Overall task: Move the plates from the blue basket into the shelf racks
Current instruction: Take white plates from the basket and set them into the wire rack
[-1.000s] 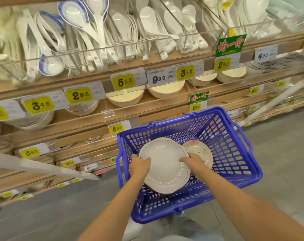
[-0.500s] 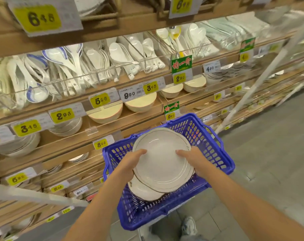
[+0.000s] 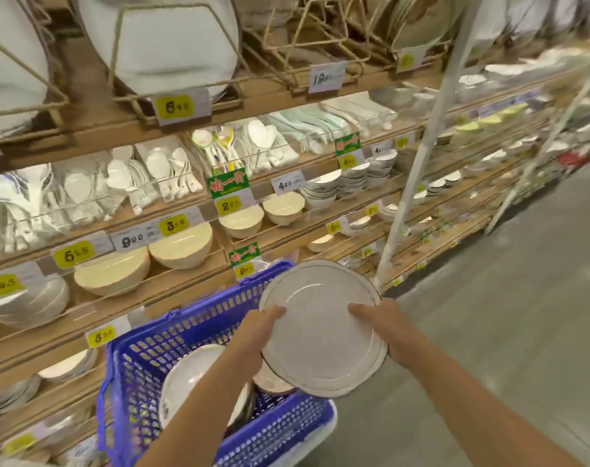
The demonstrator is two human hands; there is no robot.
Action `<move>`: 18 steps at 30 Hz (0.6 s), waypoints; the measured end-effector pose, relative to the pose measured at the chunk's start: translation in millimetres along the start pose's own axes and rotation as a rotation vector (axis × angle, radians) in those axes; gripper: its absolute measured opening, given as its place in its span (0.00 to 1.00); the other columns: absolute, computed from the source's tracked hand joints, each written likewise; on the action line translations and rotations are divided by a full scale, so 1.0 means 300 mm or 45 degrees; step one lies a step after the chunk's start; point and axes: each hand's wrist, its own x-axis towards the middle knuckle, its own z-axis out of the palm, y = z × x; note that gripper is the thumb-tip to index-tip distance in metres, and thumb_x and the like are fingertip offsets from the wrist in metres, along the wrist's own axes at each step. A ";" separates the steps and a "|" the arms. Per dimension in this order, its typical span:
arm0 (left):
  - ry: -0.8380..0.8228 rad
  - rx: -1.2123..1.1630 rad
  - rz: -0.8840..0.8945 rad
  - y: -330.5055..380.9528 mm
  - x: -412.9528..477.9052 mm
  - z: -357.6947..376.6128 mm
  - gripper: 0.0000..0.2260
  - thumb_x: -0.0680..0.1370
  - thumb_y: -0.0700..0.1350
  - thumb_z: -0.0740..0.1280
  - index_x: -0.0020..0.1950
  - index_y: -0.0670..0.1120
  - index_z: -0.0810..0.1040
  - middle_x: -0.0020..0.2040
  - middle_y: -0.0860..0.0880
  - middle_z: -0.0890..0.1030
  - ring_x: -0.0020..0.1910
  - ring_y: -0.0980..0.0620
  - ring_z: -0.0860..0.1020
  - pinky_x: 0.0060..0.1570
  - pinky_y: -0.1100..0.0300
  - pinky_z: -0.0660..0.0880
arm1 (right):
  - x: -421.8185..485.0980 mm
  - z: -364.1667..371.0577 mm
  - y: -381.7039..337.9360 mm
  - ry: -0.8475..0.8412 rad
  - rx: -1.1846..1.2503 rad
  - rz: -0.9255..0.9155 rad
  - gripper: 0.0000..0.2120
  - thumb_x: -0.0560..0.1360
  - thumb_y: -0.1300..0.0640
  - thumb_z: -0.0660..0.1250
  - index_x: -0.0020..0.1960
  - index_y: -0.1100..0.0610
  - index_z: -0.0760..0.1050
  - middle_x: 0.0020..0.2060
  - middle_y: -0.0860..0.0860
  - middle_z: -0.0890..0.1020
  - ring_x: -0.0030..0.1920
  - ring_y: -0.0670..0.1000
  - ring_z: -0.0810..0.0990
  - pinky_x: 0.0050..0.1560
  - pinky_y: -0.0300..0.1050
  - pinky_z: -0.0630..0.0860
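Tags first. Straight up beyond the hands, a green sign with red Chinese characters (image 3: 228, 187) sat over a yellow price tag (image 3: 229, 206) that read 2.90. To its right, a white 4.80 tag (image 3: 287, 185) was clipped in front of stacked dark-rimmed bowls (image 3: 320, 193). Out past the left hand, a white 9.90 tag (image 3: 133, 236) hung just above the cream ceramic bowls (image 3: 182, 246). High over both hands, a white tag starting with 19 (image 3: 325, 77) was fixed below the beige wire racks (image 3: 307, 45), and large white plates (image 3: 165, 38) stood upright in the rack to the left. The other yellow tags were too blurred to read in full.

Down to the action: the left hand (image 3: 260, 332) and right hand (image 3: 384, 326) clamped opposite edges of a stack of round white ceramic plates (image 3: 320, 335). The hands were apart with the stack between them, thumbs on the top face and fingers hidden beneath. The top plate was glossy, with a thin dark line around the rim. Extra edges at the lower right showed at least one more plate under it. The stack was held above the far right corner of the blue plastic lattice basket (image 3: 192, 325), which sat below and left of the hands. Inside the basket, under the left forearm, leaned a big white plate (image 3: 189, 375). A smaller plate (image 3: 270, 382) showed just beneath the left wrist.
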 end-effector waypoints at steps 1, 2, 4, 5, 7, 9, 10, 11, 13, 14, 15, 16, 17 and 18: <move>-0.015 0.004 0.014 0.011 -0.018 0.060 0.12 0.76 0.45 0.68 0.55 0.39 0.78 0.49 0.38 0.83 0.48 0.39 0.82 0.49 0.50 0.78 | -0.003 -0.063 -0.010 0.000 0.008 -0.005 0.19 0.73 0.57 0.72 0.60 0.64 0.72 0.48 0.59 0.82 0.45 0.56 0.83 0.34 0.43 0.80; -0.027 0.009 0.035 0.022 -0.033 0.119 0.10 0.77 0.44 0.67 0.54 0.39 0.78 0.48 0.38 0.84 0.46 0.40 0.82 0.47 0.52 0.78 | -0.003 -0.126 -0.022 0.005 0.013 -0.005 0.20 0.73 0.57 0.72 0.61 0.64 0.72 0.50 0.60 0.82 0.48 0.58 0.82 0.39 0.46 0.81; -0.046 0.008 0.067 0.045 -0.062 0.232 0.08 0.77 0.44 0.67 0.52 0.41 0.78 0.46 0.39 0.84 0.45 0.41 0.82 0.46 0.53 0.78 | -0.008 -0.240 -0.053 0.018 0.015 -0.035 0.21 0.74 0.58 0.72 0.62 0.65 0.73 0.53 0.62 0.82 0.51 0.61 0.82 0.50 0.54 0.81; -0.055 0.004 0.076 0.058 -0.074 0.284 0.07 0.77 0.44 0.67 0.51 0.42 0.78 0.46 0.40 0.83 0.45 0.41 0.82 0.46 0.53 0.77 | -0.011 -0.292 -0.069 0.032 0.016 -0.052 0.20 0.74 0.59 0.72 0.62 0.66 0.74 0.52 0.62 0.82 0.51 0.62 0.82 0.52 0.55 0.80; -0.060 0.000 0.088 0.091 -0.088 0.373 0.07 0.76 0.46 0.68 0.50 0.44 0.76 0.45 0.41 0.82 0.44 0.43 0.81 0.42 0.55 0.77 | -0.014 -0.385 -0.109 0.054 0.022 -0.080 0.17 0.74 0.59 0.71 0.60 0.66 0.75 0.50 0.62 0.83 0.49 0.61 0.83 0.46 0.50 0.81; -0.069 -0.019 0.102 0.129 -0.093 0.448 0.08 0.76 0.48 0.69 0.50 0.46 0.74 0.44 0.42 0.82 0.41 0.44 0.82 0.37 0.56 0.77 | -0.019 -0.466 -0.154 0.059 0.013 -0.121 0.15 0.74 0.60 0.71 0.57 0.67 0.77 0.46 0.61 0.84 0.43 0.58 0.83 0.36 0.44 0.79; -0.081 -0.028 0.121 0.149 -0.091 0.481 0.08 0.76 0.48 0.69 0.51 0.47 0.74 0.44 0.42 0.83 0.41 0.45 0.83 0.37 0.57 0.77 | -0.017 -0.501 -0.176 0.062 0.010 -0.143 0.14 0.74 0.59 0.70 0.57 0.67 0.77 0.46 0.61 0.84 0.42 0.58 0.83 0.34 0.42 0.78; -0.095 -0.029 0.151 0.171 -0.087 0.511 0.09 0.75 0.48 0.69 0.52 0.48 0.74 0.43 0.43 0.84 0.40 0.45 0.83 0.36 0.57 0.77 | -0.010 -0.534 -0.199 0.069 0.010 -0.162 0.15 0.75 0.59 0.70 0.57 0.67 0.77 0.46 0.61 0.84 0.43 0.59 0.84 0.35 0.43 0.78; -0.104 -0.024 0.205 0.220 -0.076 0.562 0.11 0.75 0.48 0.70 0.56 0.48 0.75 0.42 0.45 0.85 0.38 0.47 0.83 0.34 0.59 0.77 | 0.010 -0.585 -0.251 0.088 0.008 -0.192 0.15 0.74 0.59 0.70 0.57 0.67 0.77 0.47 0.62 0.84 0.45 0.60 0.84 0.36 0.45 0.79; -0.100 -0.021 0.215 0.246 -0.066 0.584 0.14 0.75 0.49 0.70 0.58 0.48 0.74 0.44 0.44 0.84 0.40 0.46 0.83 0.35 0.58 0.78 | 0.022 -0.605 -0.279 0.099 0.001 -0.212 0.15 0.74 0.59 0.70 0.57 0.66 0.77 0.47 0.62 0.84 0.44 0.60 0.84 0.36 0.47 0.80; -0.102 -0.018 0.213 0.272 -0.055 0.604 0.18 0.74 0.49 0.70 0.61 0.47 0.73 0.48 0.43 0.83 0.43 0.45 0.83 0.39 0.55 0.79 | 0.036 -0.621 -0.308 0.109 -0.007 -0.226 0.15 0.74 0.58 0.71 0.56 0.65 0.77 0.47 0.62 0.84 0.44 0.60 0.84 0.37 0.48 0.81; -0.106 -0.021 0.207 0.298 -0.042 0.621 0.20 0.74 0.50 0.71 0.63 0.46 0.72 0.50 0.42 0.83 0.45 0.43 0.83 0.43 0.52 0.80 | 0.053 -0.635 -0.336 0.111 -0.013 -0.235 0.14 0.73 0.58 0.71 0.56 0.65 0.77 0.46 0.62 0.84 0.44 0.60 0.84 0.38 0.50 0.81; -0.103 -0.034 0.214 0.325 -0.031 0.635 0.20 0.74 0.49 0.71 0.63 0.44 0.73 0.49 0.42 0.83 0.45 0.43 0.83 0.43 0.52 0.80 | 0.072 -0.646 -0.364 0.105 -0.015 -0.243 0.14 0.73 0.59 0.70 0.56 0.65 0.77 0.45 0.61 0.84 0.43 0.60 0.85 0.38 0.50 0.82; -0.088 -0.045 0.238 0.354 -0.018 0.645 0.18 0.74 0.48 0.71 0.60 0.43 0.75 0.46 0.42 0.84 0.43 0.43 0.83 0.41 0.54 0.80 | 0.093 -0.653 -0.392 0.095 -0.019 -0.253 0.14 0.73 0.59 0.70 0.55 0.65 0.78 0.45 0.61 0.84 0.43 0.60 0.85 0.38 0.50 0.82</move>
